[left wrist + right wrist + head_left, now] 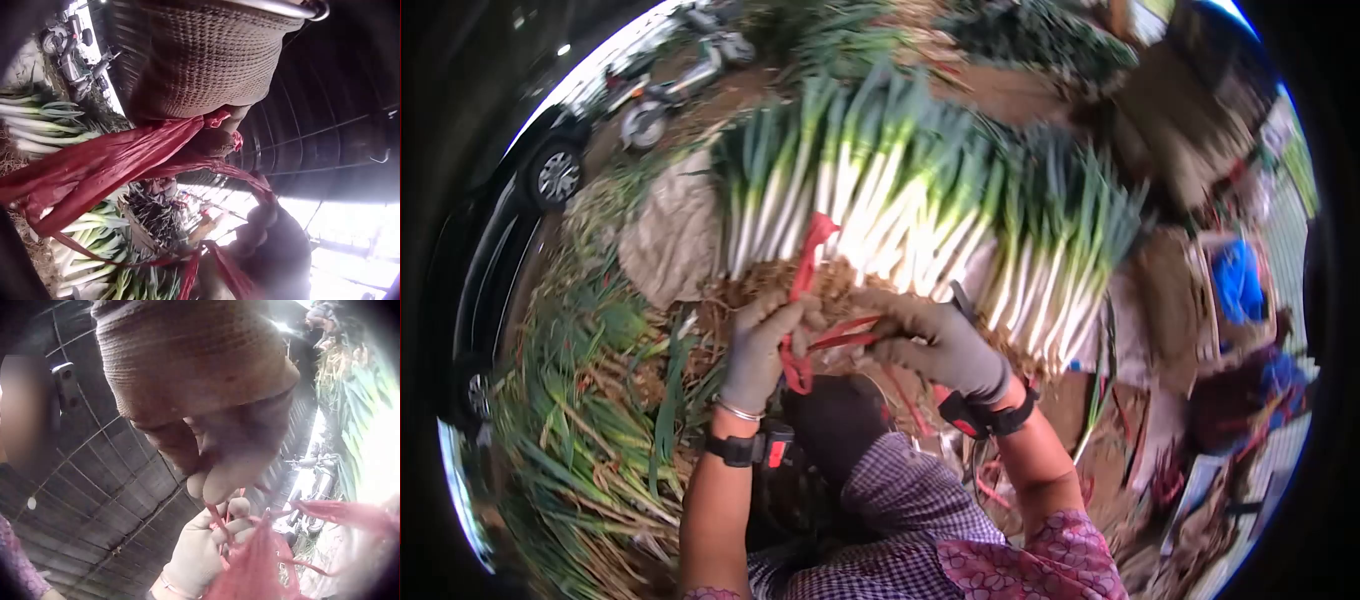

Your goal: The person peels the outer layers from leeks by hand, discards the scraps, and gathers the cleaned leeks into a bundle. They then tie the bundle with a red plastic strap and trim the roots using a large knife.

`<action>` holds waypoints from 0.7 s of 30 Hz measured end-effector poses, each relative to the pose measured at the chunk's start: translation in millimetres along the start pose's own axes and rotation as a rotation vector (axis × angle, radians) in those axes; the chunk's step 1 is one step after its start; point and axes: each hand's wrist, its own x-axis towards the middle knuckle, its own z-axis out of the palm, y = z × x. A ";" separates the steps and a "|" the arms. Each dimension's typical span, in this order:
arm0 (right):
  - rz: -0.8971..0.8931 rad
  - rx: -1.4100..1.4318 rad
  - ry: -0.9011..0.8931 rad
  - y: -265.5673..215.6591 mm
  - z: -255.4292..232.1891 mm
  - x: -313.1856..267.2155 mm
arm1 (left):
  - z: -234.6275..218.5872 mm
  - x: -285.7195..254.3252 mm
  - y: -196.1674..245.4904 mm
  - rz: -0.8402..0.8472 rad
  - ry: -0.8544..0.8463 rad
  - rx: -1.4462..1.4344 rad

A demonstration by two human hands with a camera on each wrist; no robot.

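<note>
Both hands wear grey knit gloves and hold red plastic strips in front of the body. The left hand (pixel 762 345) grips a red strip (pixel 802 275) that sticks up above its fingers and dangles below them. Thumb and fingers of the right hand (pixel 940 345) pinch another stretch of it, and the strip spans between the hands. In the right wrist view the right fingertips (pixel 215 484) press together on a thin red strand, close above the left hand (pixel 194 553). Beyond the hands lies a row of leeks (pixel 880 200), roots toward the person.
Loose leaves and leeks (pixel 590 430) are heaped at the left. A car (pixel 500 250) and a motorcycle (pixel 670 90) stand at the far left. On the right are a crate (pixel 1268 300) with a blue item and several bags. A dark rounded object (pixel 835 425) is below the hands.
</note>
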 end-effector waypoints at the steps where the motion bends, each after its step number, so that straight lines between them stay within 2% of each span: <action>1: 0.010 -0.165 -0.002 -8.5 -1.1 13.0 | -8.3 -4.2 3.7 0.014 0.007 -0.035; 3: -0.007 -0.057 -0.045 -5.2 8.5 41.7 | -23.8 -17.9 14.9 0.015 0.029 -0.092; 5: 0.028 -0.132 -0.088 -22.5 21.6 67.4 | -45.6 -28.5 19.6 0.026 0.080 -0.133; 8: 0.050 -0.069 -0.181 -42.8 50.2 105.8 | -81.2 -45.8 16.9 0.057 -0.027 -0.211; 12: 0.052 0.059 -0.321 -61.6 94.7 144.3 | -117.7 -72.0 24.0 0.022 -0.042 -0.184; 15: 0.096 0.049 -0.383 -69.9 127.0 162.7 | -138.6 -93.1 28.2 0.085 -0.024 -0.212; 16: 0.140 0.105 -0.364 -68.1 136.1 165.1 | -143.2 -102.8 31.3 0.095 0.081 -0.175; 17: 0.182 0.159 -0.344 -68.2 144.9 166.2 | -147.7 -112.2 33.5 0.109 0.093 -0.178; 19: 0.210 0.185 -0.336 -71.6 159.9 166.5 | -152.8 -131.7 43.6 0.372 0.471 0.190; 20: 0.247 0.217 -0.315 -72.7 166.7 166.1 | -156.1 -148.4 54.8 0.259 0.680 0.392; 21: 0.247 0.213 -0.327 -74.6 172.8 165.8 | -158.6 -154.8 58.6 0.261 0.692 0.389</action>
